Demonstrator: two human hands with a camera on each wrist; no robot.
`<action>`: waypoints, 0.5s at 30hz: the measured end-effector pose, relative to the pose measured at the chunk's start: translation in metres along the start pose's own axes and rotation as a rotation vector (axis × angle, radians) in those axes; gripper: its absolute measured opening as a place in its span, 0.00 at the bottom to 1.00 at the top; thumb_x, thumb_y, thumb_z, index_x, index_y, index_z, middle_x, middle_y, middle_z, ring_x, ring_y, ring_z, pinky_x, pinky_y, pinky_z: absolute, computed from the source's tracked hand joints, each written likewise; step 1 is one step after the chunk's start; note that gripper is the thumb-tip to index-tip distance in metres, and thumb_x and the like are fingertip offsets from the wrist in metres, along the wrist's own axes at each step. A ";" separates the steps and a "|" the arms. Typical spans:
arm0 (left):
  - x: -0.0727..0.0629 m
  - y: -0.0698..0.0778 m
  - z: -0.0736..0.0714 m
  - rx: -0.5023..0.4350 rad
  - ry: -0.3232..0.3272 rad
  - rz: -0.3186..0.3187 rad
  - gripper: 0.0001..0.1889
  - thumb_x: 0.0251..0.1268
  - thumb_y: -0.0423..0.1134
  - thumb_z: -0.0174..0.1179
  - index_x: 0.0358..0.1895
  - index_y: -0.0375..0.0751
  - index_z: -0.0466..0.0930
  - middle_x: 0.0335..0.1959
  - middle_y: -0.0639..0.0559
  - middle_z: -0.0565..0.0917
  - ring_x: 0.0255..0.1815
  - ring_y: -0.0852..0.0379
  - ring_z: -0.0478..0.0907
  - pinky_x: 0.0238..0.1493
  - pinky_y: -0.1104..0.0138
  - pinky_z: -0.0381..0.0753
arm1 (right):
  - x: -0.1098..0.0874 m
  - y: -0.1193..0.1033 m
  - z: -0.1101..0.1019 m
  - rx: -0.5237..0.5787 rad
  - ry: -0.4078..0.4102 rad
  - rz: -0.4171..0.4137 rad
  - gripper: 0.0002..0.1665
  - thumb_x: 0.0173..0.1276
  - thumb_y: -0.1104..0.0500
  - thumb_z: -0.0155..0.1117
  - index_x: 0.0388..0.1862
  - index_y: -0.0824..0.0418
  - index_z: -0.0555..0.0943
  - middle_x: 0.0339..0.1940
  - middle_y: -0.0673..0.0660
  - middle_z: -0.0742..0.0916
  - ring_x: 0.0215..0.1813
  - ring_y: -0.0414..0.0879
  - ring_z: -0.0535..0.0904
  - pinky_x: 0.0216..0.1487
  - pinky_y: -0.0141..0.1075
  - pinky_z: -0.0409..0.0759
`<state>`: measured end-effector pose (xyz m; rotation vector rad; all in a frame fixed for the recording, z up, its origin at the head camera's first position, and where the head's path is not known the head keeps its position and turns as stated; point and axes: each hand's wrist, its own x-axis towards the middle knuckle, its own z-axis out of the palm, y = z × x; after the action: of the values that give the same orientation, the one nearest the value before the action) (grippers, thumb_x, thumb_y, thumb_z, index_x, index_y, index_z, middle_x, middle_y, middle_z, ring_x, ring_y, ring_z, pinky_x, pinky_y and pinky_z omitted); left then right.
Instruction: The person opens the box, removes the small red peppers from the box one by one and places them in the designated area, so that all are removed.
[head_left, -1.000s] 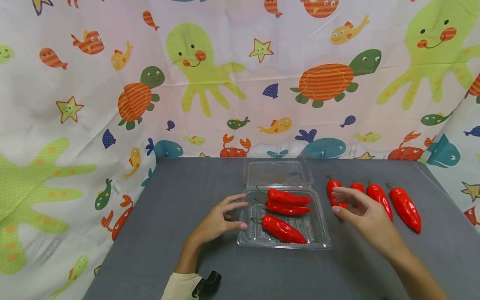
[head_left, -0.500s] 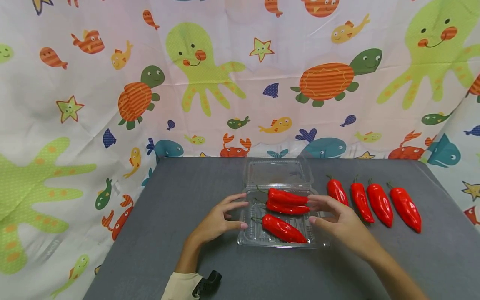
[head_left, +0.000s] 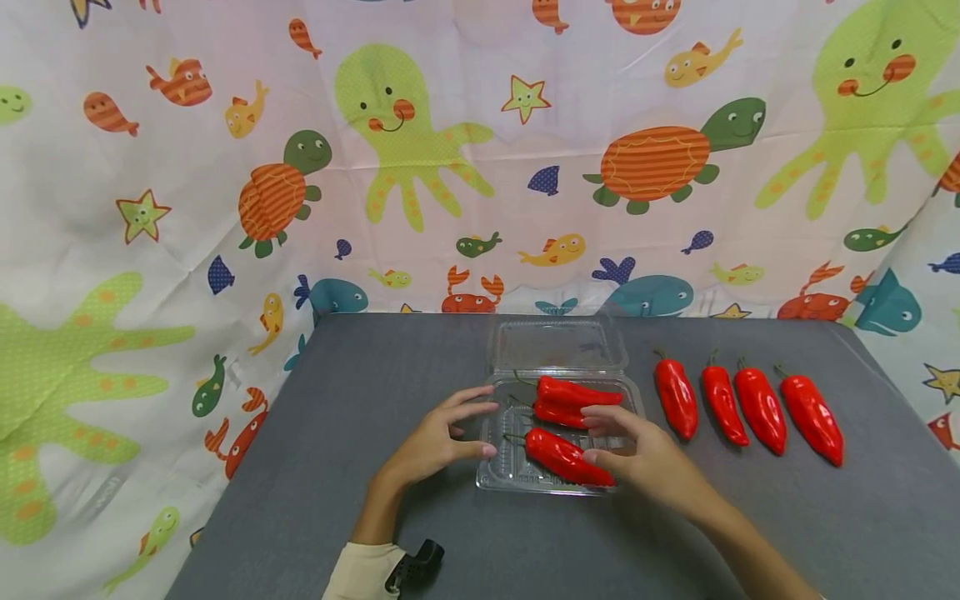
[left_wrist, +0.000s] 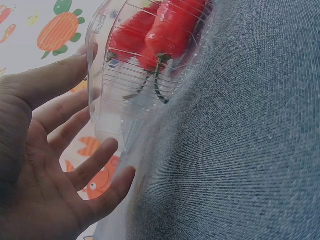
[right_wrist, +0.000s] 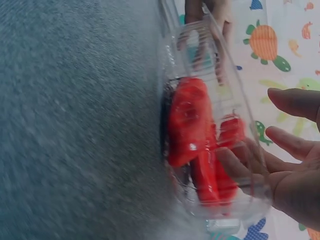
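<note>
I see 3 red peppers (head_left: 561, 455) in the clear box (head_left: 510, 482), left hand (head_left: 435, 439) beside, right hand (head_left: 654, 463) above, fingers of both apart.

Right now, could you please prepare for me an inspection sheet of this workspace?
Surface: matte dark grey table.
Job's things: hinged clear plastic box, its lid open, holding three glossy red peppers; four similar peppers lie in a row to its right.
Clutter: nothing seen.
Bare left fingers: relaxed, by the box's left side; contact unclear.
Bare right fingers: slightly curved, by the boxed peppers; contact unclear.
Cables: nothing seen.
Surroundings: white cloth printed with sea animals.
</note>
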<state>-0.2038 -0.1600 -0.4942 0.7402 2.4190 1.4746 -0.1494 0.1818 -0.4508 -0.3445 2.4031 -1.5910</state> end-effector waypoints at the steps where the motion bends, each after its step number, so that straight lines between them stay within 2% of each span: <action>1: 0.000 0.000 0.000 -0.001 0.000 0.000 0.35 0.64 0.45 0.76 0.74 0.45 0.78 0.82 0.58 0.66 0.81 0.50 0.63 0.67 0.41 0.74 | 0.001 0.001 0.002 0.000 -0.004 -0.001 0.37 0.71 0.54 0.75 0.75 0.60 0.74 0.71 0.64 0.81 0.67 0.64 0.80 0.55 0.39 0.87; 9: 0.001 0.000 0.001 -0.001 0.001 0.006 0.35 0.64 0.45 0.76 0.74 0.44 0.78 0.82 0.59 0.66 0.81 0.49 0.63 0.67 0.41 0.74 | 0.009 0.005 0.009 -0.050 -0.010 -0.005 0.34 0.71 0.54 0.75 0.73 0.59 0.77 0.70 0.62 0.83 0.67 0.62 0.81 0.64 0.54 0.83; 15: 0.000 0.000 0.001 0.000 -0.001 0.015 0.34 0.66 0.45 0.75 0.74 0.44 0.77 0.83 0.56 0.65 0.81 0.47 0.63 0.67 0.39 0.74 | 0.015 0.006 0.013 -0.096 -0.024 0.007 0.33 0.69 0.55 0.77 0.71 0.59 0.79 0.69 0.62 0.83 0.66 0.62 0.81 0.64 0.56 0.83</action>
<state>-0.2037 -0.1593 -0.4949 0.7611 2.4175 1.4799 -0.1596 0.1683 -0.4618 -0.3704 2.4646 -1.4635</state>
